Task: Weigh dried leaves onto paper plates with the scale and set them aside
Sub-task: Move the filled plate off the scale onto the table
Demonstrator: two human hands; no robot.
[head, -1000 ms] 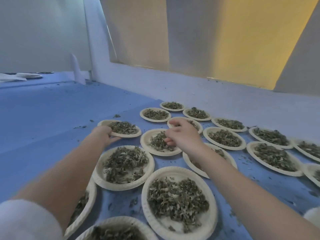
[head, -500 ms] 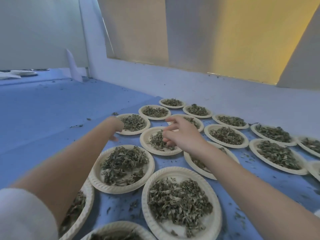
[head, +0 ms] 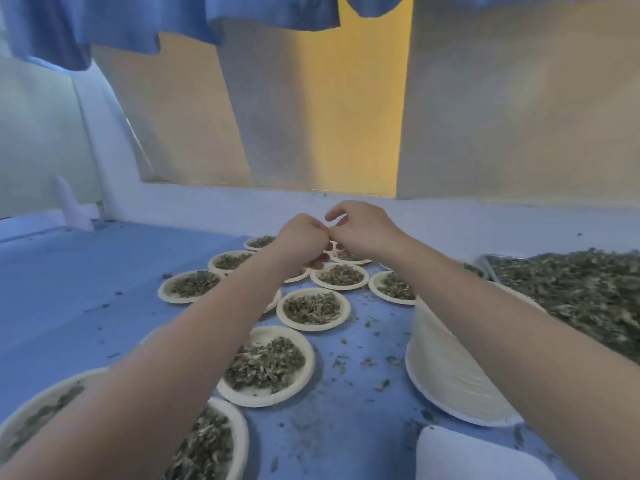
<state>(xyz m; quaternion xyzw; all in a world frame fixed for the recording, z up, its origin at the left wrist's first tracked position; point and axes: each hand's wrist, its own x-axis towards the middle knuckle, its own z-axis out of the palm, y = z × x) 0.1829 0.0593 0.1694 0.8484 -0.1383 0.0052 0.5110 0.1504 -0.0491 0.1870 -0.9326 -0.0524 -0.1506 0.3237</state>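
Several paper plates of dried leaves lie on the blue table, among them a near plate, a middle plate and a left plate. Both my arms reach out over them. My left hand and my right hand meet knuckle to knuckle above the far plates, over a ribbed plate rim. Fingers of both hands are curled. Whether either hand holds anything is hidden. A heap of loose dried leaves fills a tray at the right.
A stack of empty paper plates lies tipped under my right forearm. A white object sits at the bottom edge. Leaf crumbs dot the blue table. A low wall and window run along the far side, with blue cloth hanging overhead.
The view has swung right and up, bringing the plate stack and leaf tray into sight. Both hands left the nearer plates and came together farther out.
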